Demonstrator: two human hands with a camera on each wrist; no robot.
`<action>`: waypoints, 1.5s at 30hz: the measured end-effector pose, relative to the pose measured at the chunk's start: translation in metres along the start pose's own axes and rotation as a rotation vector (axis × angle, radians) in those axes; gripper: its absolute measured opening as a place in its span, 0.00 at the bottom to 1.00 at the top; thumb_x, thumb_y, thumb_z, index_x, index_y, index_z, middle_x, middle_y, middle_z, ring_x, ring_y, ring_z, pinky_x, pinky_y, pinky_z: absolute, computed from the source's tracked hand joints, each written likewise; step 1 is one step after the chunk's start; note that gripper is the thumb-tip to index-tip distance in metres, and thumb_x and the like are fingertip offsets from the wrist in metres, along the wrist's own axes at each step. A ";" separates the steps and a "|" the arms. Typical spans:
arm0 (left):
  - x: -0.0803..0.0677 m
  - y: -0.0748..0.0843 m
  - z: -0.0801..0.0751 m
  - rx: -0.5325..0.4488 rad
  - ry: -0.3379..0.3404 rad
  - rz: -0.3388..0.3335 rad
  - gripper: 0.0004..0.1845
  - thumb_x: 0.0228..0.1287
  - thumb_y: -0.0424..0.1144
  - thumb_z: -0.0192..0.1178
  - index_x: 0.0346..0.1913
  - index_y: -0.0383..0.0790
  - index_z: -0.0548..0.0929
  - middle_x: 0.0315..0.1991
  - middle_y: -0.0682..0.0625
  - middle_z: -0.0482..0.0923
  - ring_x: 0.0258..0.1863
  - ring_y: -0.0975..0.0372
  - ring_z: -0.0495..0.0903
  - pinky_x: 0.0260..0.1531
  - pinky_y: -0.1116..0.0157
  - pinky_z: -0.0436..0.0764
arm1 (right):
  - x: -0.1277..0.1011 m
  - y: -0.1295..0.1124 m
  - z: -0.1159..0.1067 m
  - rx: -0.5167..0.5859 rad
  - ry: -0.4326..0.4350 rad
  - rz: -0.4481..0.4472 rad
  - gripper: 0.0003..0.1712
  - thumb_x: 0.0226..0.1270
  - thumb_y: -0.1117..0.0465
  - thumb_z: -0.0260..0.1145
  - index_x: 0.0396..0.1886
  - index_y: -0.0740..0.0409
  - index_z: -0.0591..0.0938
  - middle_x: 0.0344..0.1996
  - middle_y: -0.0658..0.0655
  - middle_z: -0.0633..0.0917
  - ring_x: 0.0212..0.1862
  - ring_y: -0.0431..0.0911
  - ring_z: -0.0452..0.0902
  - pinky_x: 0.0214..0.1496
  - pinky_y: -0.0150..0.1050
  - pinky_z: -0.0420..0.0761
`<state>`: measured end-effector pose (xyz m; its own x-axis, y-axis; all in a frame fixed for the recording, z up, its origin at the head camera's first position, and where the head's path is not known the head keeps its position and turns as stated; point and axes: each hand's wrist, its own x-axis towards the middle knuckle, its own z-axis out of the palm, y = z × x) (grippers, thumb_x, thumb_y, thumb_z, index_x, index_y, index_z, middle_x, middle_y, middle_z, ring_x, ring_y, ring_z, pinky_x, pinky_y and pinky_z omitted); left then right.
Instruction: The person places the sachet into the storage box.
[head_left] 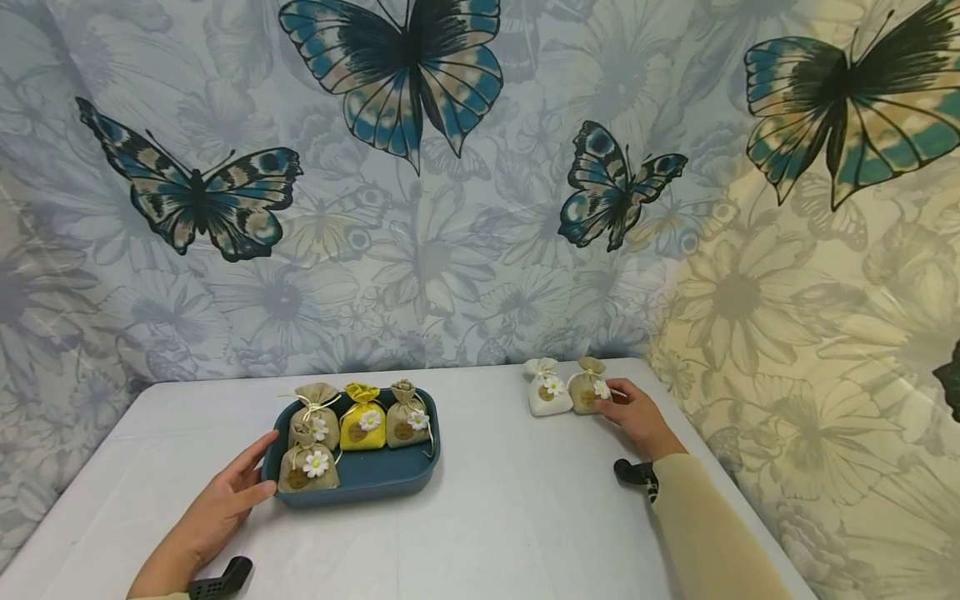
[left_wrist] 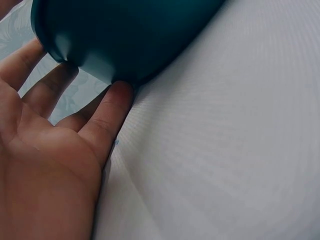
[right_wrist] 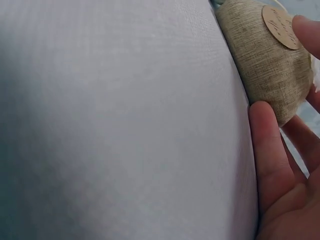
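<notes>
Here the right hand [head_left: 637, 419] grips a burlap pouch [head_left: 588, 387], half hiding it; the left hand [head_left: 225, 500], fingers straight, touches the blue tray [head_left: 360, 479].

- The head view is evenly bright and sharp at the centre; the butterfly backdrop [head_left: 420, 208] bends and stretches toward the edges.
- Warm yellowish light tints the backdrop's right part, cool bluish light the left.
- Soft, faint shadows lie under the tray [head_left: 360, 479].
- Both wrist views are close and soft-focused; the table [right_wrist: 125, 125] darkens toward the left edge there.
</notes>
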<state>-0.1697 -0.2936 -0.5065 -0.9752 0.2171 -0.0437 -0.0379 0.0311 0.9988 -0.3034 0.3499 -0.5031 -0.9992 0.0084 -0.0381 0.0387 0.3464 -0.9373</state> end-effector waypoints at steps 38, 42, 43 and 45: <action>-0.001 0.002 0.003 0.049 0.015 -0.022 0.42 0.74 0.33 0.58 0.81 0.41 0.44 0.79 0.37 0.27 0.74 0.40 0.26 0.66 0.36 0.37 | -0.010 -0.002 0.015 0.035 0.104 0.062 0.22 0.73 0.62 0.65 0.61 0.58 0.67 0.48 0.60 0.63 0.40 0.47 0.75 0.34 0.40 0.85; 0.000 0.000 0.001 0.043 0.003 -0.008 0.42 0.74 0.33 0.57 0.81 0.41 0.43 0.78 0.37 0.26 0.74 0.40 0.24 0.66 0.36 0.35 | -0.013 -0.001 0.017 0.042 0.105 0.071 0.22 0.73 0.62 0.65 0.60 0.59 0.67 0.47 0.60 0.64 0.40 0.47 0.75 0.34 0.41 0.85; 0.000 0.000 0.001 0.045 0.003 -0.009 0.42 0.74 0.33 0.58 0.81 0.41 0.43 0.78 0.37 0.26 0.74 0.40 0.24 0.66 0.36 0.35 | -0.014 -0.001 0.018 0.032 0.104 0.070 0.22 0.73 0.62 0.65 0.61 0.59 0.68 0.48 0.61 0.65 0.40 0.47 0.75 0.34 0.41 0.85; 0.000 -0.001 0.000 0.050 0.008 -0.014 0.42 0.74 0.33 0.58 0.81 0.41 0.44 0.79 0.38 0.26 0.74 0.40 0.25 0.66 0.36 0.36 | -0.015 -0.002 0.020 0.001 0.096 0.056 0.22 0.73 0.61 0.65 0.61 0.60 0.68 0.50 0.62 0.67 0.42 0.48 0.75 0.35 0.41 0.84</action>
<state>-0.1695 -0.2940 -0.5073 -0.9764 0.2083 -0.0571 -0.0406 0.0825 0.9958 -0.2882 0.3305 -0.5080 -0.9915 0.1172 -0.0568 0.0940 0.3420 -0.9350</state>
